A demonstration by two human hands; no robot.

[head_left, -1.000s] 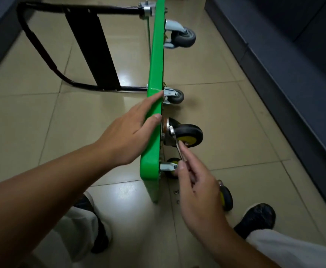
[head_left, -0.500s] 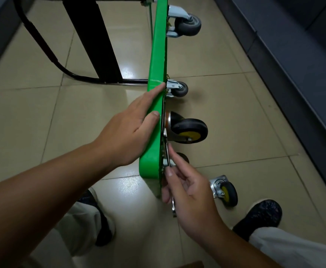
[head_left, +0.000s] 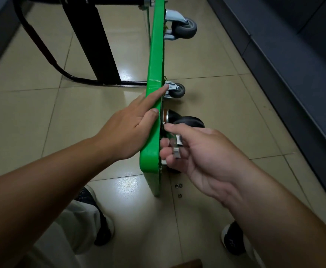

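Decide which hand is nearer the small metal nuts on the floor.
Right. The right hand is above the nuts, beside the green plastic platform; the left hand rests on the platform's top edge.

A cart platform [head_left: 154,55] stands on its long edge on the floor [head_left: 226,105], running away from the viewer down the middle. Its handle [head_left: 42,51] lies to the left at the far end. Three wheels stick out of its right face: the far caster [head_left: 183,29], the middle caster [head_left: 174,90] and the near caster [head_left: 189,121]. The left hand [head_left: 131,130] rests on the platform's upper edge from the left. The right hand [head_left: 195,149], right of the platform and just before the near caster, holds a metal tool [head_left: 177,141]. Small nuts [head_left: 178,186] lie on the floor beside the platform's near end.
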